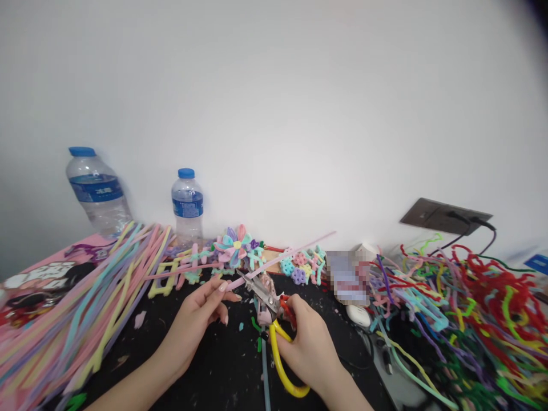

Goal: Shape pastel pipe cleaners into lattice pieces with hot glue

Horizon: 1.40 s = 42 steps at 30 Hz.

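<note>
My left hand (206, 305) pinches a pale pink pipe cleaner (282, 258) between thumb and fingertips. Its long free end points up and to the right, towards the wall. In my right hand (306, 337) is a pair of scissors (266, 294) with red and yellow handles. The parted blades meet the pipe cleaner just beyond my left fingertips; whether they press on it I cannot tell. Directly behind the colourful pipe-cleaner flower (237, 246) is the wall. Small knotted flower shapes (299, 268) lie to its right. A pinkish object under the scissors is partly hidden.
Bundled pastel pipe cleaners (107, 291) cover the left side. Two water bottles (187, 205) stand by the wall. Tangled bright pipe cleaners (483, 319) heap up at right, near a wall socket (443, 217) with cables. A white case (358, 315) and scraps lie on the black surface (205, 365).
</note>
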Tool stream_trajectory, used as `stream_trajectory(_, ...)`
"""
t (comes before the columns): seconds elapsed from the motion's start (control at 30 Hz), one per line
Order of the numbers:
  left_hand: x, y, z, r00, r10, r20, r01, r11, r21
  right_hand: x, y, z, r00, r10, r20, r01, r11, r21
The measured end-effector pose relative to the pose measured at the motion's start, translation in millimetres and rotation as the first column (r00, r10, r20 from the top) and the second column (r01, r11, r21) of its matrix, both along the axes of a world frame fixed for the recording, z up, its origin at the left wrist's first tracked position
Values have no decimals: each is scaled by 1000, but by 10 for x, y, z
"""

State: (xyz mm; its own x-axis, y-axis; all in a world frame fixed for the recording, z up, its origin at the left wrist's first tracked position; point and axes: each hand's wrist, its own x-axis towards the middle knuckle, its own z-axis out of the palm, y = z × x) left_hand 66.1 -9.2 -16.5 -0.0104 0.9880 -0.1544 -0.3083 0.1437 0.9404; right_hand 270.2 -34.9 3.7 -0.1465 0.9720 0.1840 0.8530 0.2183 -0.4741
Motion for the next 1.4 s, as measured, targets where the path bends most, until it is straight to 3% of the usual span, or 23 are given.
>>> stream_trajectory(0.6, 3, -6, -3, 995, -24, -93, 28, 999, 40, -4, 7, -4, 999, 40, -21, -40, 999, -5)
stream_trajectory(1.0, 11, 6, -5, 998, -32, -58, 34, 999, 28, 2, 2, -30, 998, 70, 5, -70, 997, 7)
stream_trajectory(1.2, 5, -1, -13, 999, -42, -31, 43, 999, 18, 14, 19, -66, 998, 55, 34, -55, 998, 4)
stream_trajectory(1.4, -9, 13, -8, 998, -16, -56, 17, 1000, 14, 44, 55, -53, 999, -2, -46, 2, 1000, 6)
